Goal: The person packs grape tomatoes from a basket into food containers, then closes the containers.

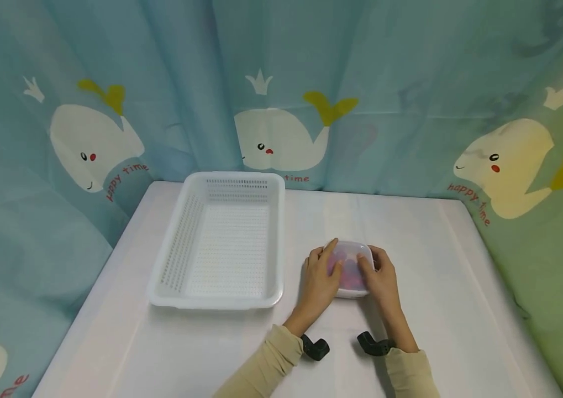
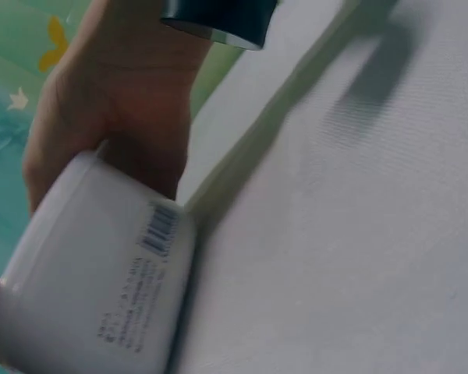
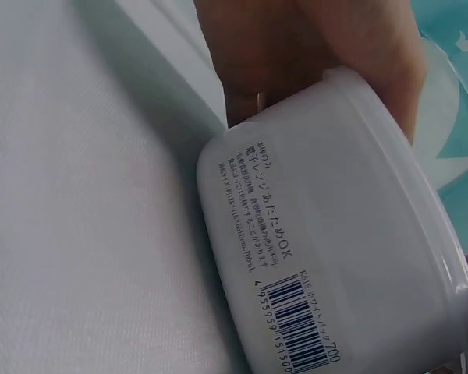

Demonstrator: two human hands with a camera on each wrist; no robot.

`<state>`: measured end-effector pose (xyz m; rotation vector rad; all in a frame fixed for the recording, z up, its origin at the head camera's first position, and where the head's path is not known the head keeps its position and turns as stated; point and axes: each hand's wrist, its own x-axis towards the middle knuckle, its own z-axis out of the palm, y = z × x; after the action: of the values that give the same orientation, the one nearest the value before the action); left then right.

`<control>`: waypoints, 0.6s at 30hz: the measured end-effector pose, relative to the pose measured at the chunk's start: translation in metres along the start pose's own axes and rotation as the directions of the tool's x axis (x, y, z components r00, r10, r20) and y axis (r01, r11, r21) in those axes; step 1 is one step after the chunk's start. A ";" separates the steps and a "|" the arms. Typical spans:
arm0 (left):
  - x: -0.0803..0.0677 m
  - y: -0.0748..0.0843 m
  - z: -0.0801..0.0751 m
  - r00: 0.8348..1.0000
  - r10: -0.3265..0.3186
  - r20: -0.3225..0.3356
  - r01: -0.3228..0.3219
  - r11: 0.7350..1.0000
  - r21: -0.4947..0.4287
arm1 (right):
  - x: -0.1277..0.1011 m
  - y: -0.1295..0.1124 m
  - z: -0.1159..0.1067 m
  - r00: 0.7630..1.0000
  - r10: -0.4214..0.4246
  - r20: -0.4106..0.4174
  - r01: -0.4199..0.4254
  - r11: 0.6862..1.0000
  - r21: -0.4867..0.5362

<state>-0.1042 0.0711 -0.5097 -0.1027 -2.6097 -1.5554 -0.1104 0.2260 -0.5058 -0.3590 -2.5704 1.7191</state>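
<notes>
Both hands clasped a small white plastic food container (image 1: 352,270) just right of the frame's centre in the head view: the left hand (image 1: 322,276) curled round its left side with fingers lying over the translucent lid, the right hand (image 1: 379,275) gripping its right side. The wrist views showed the tub's barcoded wall (image 3: 312,312) close above the white tablecloth (image 1: 430,260); whether it rested flat or was tipped could not be told. Something reddish showed dimly through the lid. To handle it well, the person would likely have needed even pressure from both sides, keeping it level. The empty white perforated basket (image 1: 179,243) stood just left of it, apart.
</notes>
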 end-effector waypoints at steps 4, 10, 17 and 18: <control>0.001 0.003 -0.004 1.000 -0.001 0.020 0.001 1.000 -0.007 | 0.002 -0.001 -0.001 1.000 0.016 0.008 -0.016 1.000 -0.003; -0.008 0.011 -0.010 1.000 0.020 0.022 -0.021 0.999 0.045 | 0.001 0.000 -0.005 0.999 0.034 0.000 -0.034 0.999 -0.039; -0.027 0.020 -0.022 0.996 0.057 0.072 -0.063 0.994 0.094 | -0.004 -0.002 -0.013 0.999 -0.005 -0.044 0.001 0.996 -0.087; -0.031 0.022 -0.025 0.994 0.054 0.091 -0.062 0.994 0.091 | -0.006 -0.002 -0.015 0.999 -0.015 -0.047 0.011 0.996 -0.091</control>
<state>-0.0700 0.0591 -0.4826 -0.2431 -2.7151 -1.4393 -0.1032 0.2372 -0.4973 -0.3799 -2.6164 1.5741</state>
